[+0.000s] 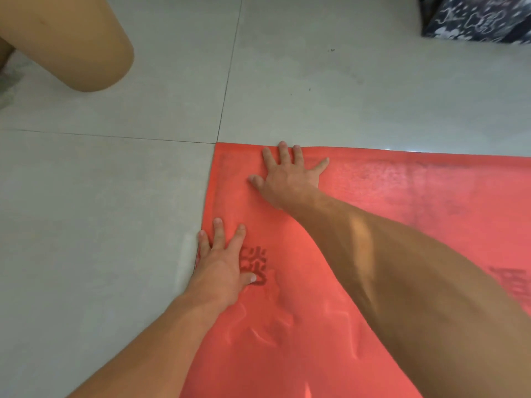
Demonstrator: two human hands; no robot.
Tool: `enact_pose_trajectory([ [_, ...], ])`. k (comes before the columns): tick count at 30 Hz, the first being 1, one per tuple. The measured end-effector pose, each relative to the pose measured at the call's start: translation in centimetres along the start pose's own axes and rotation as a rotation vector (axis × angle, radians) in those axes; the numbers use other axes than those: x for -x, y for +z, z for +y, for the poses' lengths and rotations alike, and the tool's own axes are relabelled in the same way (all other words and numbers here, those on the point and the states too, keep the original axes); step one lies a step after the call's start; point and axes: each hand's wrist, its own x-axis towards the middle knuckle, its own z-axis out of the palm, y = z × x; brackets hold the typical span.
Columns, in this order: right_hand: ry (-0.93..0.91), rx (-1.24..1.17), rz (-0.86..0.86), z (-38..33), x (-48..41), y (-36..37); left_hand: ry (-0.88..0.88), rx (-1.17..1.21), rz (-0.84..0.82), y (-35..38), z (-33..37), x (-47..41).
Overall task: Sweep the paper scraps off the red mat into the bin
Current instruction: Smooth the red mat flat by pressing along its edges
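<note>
Fingers (283,155) spread wide and flat: that's the right hand (287,176), palm down at the far edge of the thin, flexible red mat (416,214), holding nothing. The left hand (221,262) lies just as flat by the mat's left edge, fingers straight, little finger right at the border, thumb beside some embossed characters. The mat lies on the pale grey tiled floor (115,196), its corner meeting a grout line. No paper scraps show on this stretch, and no bin is in view. Going by the shallow ripples, the mat looks soft and light. Scraps would be featherweight, so flat sweeping palms should suit better than pinching. A bare knee (74,44) sits far left, a dark patterned object (474,18) far right.
</note>
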Motion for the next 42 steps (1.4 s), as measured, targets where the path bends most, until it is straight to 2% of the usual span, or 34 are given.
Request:
enact_pose_trajectory([
  [10,0.077,-0.087,0.045,9.4,2.6,0.7,-0.033,-0.054,-0.005,-0.2,0.2,0.4],
  [16,0.191,-0.099,0.104,13.9,3.2,0.9,-0.023,-0.085,-0.001,-0.6,0.5,0.3],
  [27,0.337,-0.174,0.084,20.8,5.7,0.5,-0.02,-0.092,0.007,-0.4,0.1,0.6],
  [30,0.357,-0.201,0.077,20.8,5.8,0.7,-0.048,-0.15,-0.017,-0.7,0.8,0.8],
  [33,0.356,-0.234,0.075,20.6,5.5,0.6,-0.07,-0.312,0.0,-2.4,2.5,0.6],
  [36,0.338,-0.257,0.07,20.8,5.5,0.3,-0.014,-0.419,0.156,-4.8,5.6,-0.5],
  [38,0.335,-0.262,0.071,20.9,5.5,0.4,0.086,-0.363,0.231,-5.8,8.1,-2.6],
  [42,0.331,-0.249,0.076,21.0,5.4,0.7,0.305,-0.184,0.179,-5.4,14.3,-7.4],
])
